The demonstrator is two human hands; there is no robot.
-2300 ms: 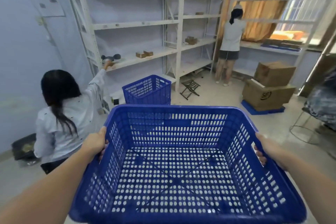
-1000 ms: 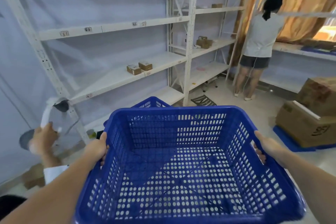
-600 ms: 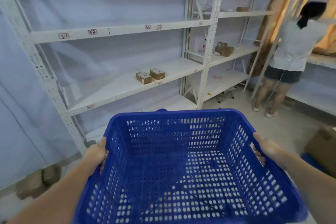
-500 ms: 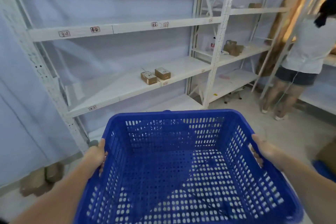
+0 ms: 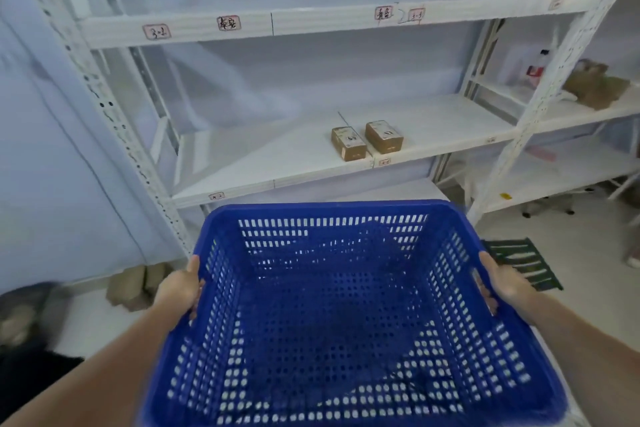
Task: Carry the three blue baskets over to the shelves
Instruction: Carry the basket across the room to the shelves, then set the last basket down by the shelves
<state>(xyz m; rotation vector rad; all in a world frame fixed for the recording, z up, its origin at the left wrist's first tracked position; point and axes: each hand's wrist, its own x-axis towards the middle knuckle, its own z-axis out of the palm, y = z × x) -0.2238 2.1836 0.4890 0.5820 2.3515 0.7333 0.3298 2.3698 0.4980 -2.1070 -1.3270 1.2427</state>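
Closing on the shelves, the person now stands much nearer the white racking than a couple of seconds ago: the kneeling person who was at the near left and the second basket on the floor ahead have dropped out of sight, and the standing person at the far right is gone from view too. At the left, the left hand (image 5: 180, 288) keeps its grip clenched on the left rim of the blue basket (image 5: 346, 322), fingers curled over the edge. The basket sits level between both arms, empty, raised off the floor, its far rim just short of the lower shelf (image 5: 277, 156). Beyond it, toward the right of that shelf, two small cardboard boxes (image 5: 367, 142) stand side by side; the stretch to their left is bare. At the right, the right hand (image 5: 502, 284) holds the opposite rim the same way. A dark folding stool (image 5: 523, 263) lies on the floor just past that hand. Judging from this, the carry is nearly finished and setting down comes next; where the other two baskets stand cannot be told.
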